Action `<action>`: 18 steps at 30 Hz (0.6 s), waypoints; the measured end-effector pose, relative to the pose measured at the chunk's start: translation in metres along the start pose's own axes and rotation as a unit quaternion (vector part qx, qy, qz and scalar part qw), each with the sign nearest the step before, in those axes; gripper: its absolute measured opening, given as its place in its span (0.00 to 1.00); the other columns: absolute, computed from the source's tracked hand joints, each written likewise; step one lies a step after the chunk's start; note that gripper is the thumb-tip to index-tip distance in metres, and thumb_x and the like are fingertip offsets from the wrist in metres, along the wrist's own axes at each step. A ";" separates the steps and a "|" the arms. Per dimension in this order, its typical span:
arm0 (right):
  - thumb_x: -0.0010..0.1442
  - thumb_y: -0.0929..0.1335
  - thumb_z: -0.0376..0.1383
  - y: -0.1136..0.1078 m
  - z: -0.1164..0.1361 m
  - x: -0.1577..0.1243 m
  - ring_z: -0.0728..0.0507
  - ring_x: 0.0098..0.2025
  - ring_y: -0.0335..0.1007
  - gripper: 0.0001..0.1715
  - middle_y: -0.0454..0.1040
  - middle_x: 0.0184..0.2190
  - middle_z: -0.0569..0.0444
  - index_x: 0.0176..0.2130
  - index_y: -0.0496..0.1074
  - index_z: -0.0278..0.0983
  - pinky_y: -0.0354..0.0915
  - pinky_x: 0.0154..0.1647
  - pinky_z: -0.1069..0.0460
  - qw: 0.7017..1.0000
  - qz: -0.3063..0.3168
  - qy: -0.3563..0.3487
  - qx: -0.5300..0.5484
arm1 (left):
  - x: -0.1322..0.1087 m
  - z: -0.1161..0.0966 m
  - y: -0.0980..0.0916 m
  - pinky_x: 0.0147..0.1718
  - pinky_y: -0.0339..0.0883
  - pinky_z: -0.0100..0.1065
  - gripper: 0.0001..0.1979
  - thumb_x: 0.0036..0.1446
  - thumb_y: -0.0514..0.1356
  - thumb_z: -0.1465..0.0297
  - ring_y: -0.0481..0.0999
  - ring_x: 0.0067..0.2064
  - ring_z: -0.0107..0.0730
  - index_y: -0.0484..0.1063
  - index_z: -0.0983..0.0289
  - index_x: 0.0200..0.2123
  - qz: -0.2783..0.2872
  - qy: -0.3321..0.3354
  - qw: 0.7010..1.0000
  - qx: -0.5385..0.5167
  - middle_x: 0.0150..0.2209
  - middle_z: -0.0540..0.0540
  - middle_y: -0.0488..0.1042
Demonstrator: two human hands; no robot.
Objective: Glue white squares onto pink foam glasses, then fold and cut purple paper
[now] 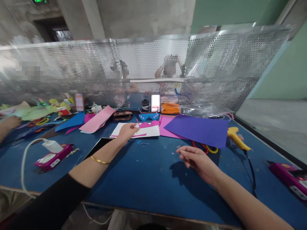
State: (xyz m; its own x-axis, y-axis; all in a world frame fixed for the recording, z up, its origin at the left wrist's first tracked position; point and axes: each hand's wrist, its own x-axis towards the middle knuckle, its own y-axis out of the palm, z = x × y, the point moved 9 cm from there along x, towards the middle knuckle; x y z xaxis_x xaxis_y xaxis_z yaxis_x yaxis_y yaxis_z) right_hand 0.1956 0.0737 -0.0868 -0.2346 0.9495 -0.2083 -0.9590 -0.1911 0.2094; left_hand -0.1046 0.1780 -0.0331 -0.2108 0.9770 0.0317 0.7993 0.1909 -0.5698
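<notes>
My left hand (128,131) reaches forward onto a white sheet (150,131) with pink strips on it, and its fingers are pinched on a thin pink strip (141,126). A gold bangle sits on that wrist. My right hand (195,159) hovers low over the blue table (148,172), fingers loosely curled together, nothing visible in them. Red and yellow scissors (208,148) lie just beyond the right hand, partly under a purple sheet (199,129). Blue paper glasses (148,116) lie behind the white sheet.
A yellow glue gun (237,139) with a black cord lies to the right. Magenta devices lie at the far right (289,179) and the left (52,158). Pink (98,119) and blue sheets lie at the left. A perforated metal screen (216,64) backs the table. Another person's hand (9,123) is at the far left.
</notes>
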 end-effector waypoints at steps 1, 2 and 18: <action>0.49 0.76 0.48 0.001 -0.001 0.000 0.54 0.20 0.61 0.20 0.72 0.24 0.58 0.34 0.78 0.35 0.54 0.23 0.55 1.000 0.006 -0.001 -0.008 | 0.009 -0.002 0.004 0.45 0.69 0.39 0.19 0.50 0.69 0.65 0.76 0.50 0.47 0.76 0.67 0.45 -0.003 0.002 0.999 0.040 0.45 0.60 0.78; 0.50 0.75 0.49 0.002 -0.002 0.001 0.54 0.20 0.61 0.20 0.71 0.23 0.58 0.32 0.77 0.35 0.54 0.23 0.55 1.000 0.010 -0.005 -0.015 | 0.017 -0.004 0.008 0.47 0.69 0.42 0.18 0.54 0.67 0.65 0.75 0.50 0.47 0.75 0.67 0.46 -0.001 0.003 0.997 0.076 0.46 0.60 0.77; 0.62 0.64 0.32 0.032 0.104 0.093 0.36 0.44 0.73 0.17 0.77 0.44 0.39 0.50 0.71 0.33 0.63 0.43 0.46 0.686 -0.120 -0.257 -0.671 | 0.067 -0.003 0.021 0.46 0.73 0.47 0.18 0.63 0.60 0.63 0.75 0.49 0.42 0.70 0.63 0.54 0.051 0.020 0.977 0.204 0.54 0.59 0.72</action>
State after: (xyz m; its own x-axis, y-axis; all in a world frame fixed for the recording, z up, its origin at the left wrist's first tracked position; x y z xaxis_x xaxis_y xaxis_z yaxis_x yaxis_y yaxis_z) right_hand 0.1597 0.1818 -0.0004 -0.2882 0.8904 0.3524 -0.3249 0.2553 -0.9107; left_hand -0.1005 0.2479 -0.0407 -0.1140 0.9934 -0.0151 0.5221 0.0470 -0.8516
